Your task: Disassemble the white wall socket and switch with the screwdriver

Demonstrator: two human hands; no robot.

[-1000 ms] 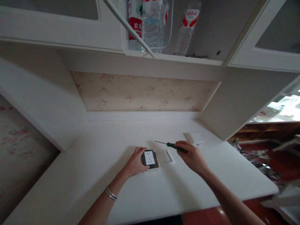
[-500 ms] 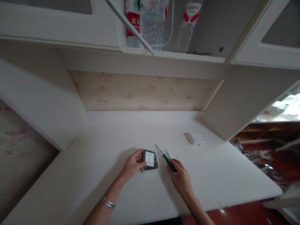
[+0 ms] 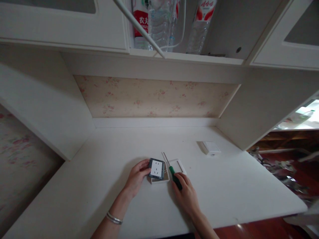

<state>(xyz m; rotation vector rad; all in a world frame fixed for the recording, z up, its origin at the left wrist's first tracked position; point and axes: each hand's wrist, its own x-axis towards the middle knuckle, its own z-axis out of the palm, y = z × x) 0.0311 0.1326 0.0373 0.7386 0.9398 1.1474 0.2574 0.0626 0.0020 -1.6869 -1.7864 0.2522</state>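
My left hand (image 3: 138, 175) grips the left edge of a wall socket (image 3: 156, 168), a white outlet face in a dark frame. The socket is tilted over a white mounting box (image 3: 159, 181) that lies on the desk, covering most of its inside. A screwdriver (image 3: 175, 177) with a green handle is held in my right hand (image 3: 184, 192), its thin shaft pointing up and left, apart from the socket. Just behind the screwdriver lies a white cover frame (image 3: 177, 165), partly hidden by the tool and my fingers.
A closed white box (image 3: 211, 147) sits at the back right of the white desk (image 3: 112, 149). Overhead, a cabinet shelf holds plastic bottles (image 3: 159, 25), and a white cable (image 3: 139, 28) hangs in front. Side panels bound the desk left and right.
My left hand has shifted the socket slightly left, and it sits more raised and tilted over the box. My right hand with the screwdriver has moved left and a little down, uncovering more of the cover frame.
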